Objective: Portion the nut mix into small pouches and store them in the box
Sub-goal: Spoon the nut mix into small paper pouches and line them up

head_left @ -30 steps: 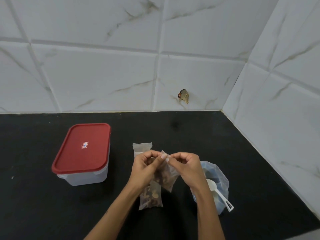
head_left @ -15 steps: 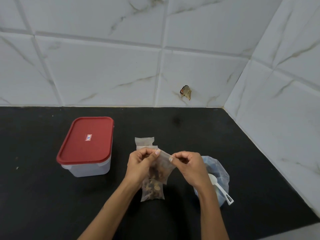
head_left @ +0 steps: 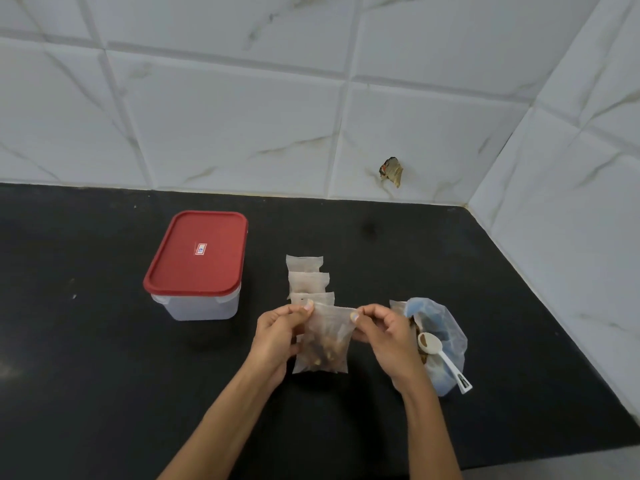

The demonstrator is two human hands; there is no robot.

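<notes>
A translucent plastic box is wearing a matt red plastic lid at centre left. Glossy white marble-veined tiles are backing the matt black countertop; the small clear pouch of nuts is looking thin and filmy.

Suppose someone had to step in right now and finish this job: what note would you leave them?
Left hand and right hand each pinch a top corner of one filled pouch; whether it is sealed I cannot tell.
Three other pouches lie in a row behind it on the counter.
The nut mix bag with the scoop sits right.
The box is left, its red lid on.
Left: open the box, store the pouches.
</notes>
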